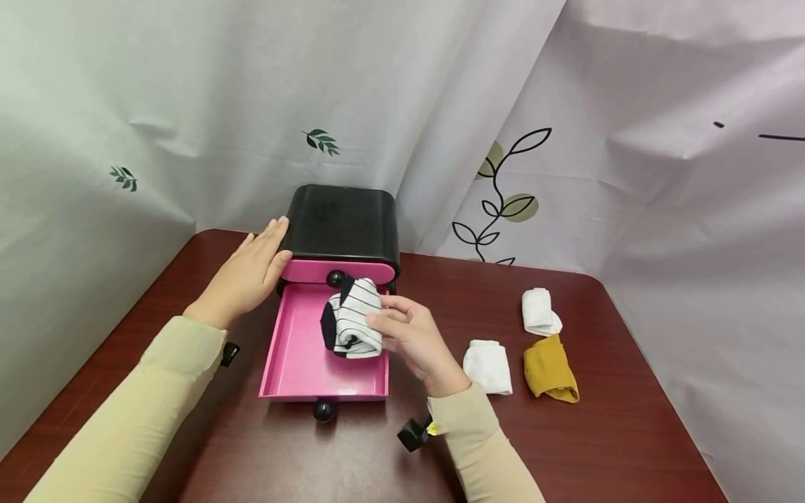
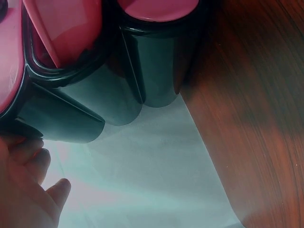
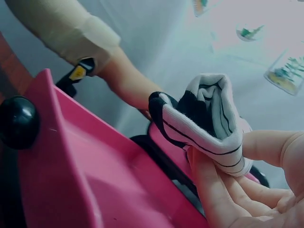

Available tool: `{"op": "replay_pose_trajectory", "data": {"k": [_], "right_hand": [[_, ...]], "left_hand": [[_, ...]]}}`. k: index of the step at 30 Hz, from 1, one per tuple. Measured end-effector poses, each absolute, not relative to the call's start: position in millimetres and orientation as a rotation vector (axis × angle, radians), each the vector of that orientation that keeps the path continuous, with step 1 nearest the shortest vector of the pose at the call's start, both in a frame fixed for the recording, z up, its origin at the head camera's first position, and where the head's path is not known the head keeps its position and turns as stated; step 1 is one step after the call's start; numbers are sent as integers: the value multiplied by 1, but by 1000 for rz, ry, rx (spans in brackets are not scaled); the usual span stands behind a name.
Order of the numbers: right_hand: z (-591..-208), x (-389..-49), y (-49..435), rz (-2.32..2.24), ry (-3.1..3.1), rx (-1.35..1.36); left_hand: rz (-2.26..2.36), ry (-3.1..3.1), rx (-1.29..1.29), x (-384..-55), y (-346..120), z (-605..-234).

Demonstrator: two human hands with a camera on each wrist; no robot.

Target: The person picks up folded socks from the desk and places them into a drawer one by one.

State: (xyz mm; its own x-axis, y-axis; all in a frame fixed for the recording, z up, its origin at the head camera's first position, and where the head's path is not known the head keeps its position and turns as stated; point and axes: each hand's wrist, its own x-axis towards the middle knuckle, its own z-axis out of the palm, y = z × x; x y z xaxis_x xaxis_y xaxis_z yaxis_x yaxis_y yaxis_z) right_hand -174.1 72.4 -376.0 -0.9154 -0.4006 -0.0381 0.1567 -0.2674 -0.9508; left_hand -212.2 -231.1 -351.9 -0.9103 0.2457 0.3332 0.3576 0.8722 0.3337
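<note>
My right hand (image 1: pixel 409 337) pinches a folded pair of white socks (image 1: pixel 360 318) with thin black stripes and dark patches, over the pulled-out pink drawer (image 1: pixel 300 349). In the right wrist view the thumb is on one side of the striped socks (image 3: pixel 204 126), with the fingers beneath. The rolled end faces that camera. My left hand (image 1: pixel 248 272) rests with straight fingers against the left side of the black drawer unit (image 1: pixel 342 222). In the left wrist view its fingers touch the unit's dark side wall (image 2: pixel 66 116).
To the right on the brown table (image 1: pixel 604 447) lie a folded white sock bundle (image 1: pixel 488 367), another white bundle (image 1: pixel 537 311) and a mustard-yellow one (image 1: pixel 550 369). A round black knob (image 1: pixel 324 410) sticks out from the drawer front. A pale curtain (image 1: pixel 251 105) hangs behind the unit.
</note>
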Motion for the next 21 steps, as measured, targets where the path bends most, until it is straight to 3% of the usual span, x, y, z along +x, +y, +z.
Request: {"op": "replay_pose_trajectory", "data": {"k": [21], "right_hand": [[-392, -166, 11, -2006, 2056, -243]], "left_hand": [[-585, -2757, -461, -213, -232, -347]]}}
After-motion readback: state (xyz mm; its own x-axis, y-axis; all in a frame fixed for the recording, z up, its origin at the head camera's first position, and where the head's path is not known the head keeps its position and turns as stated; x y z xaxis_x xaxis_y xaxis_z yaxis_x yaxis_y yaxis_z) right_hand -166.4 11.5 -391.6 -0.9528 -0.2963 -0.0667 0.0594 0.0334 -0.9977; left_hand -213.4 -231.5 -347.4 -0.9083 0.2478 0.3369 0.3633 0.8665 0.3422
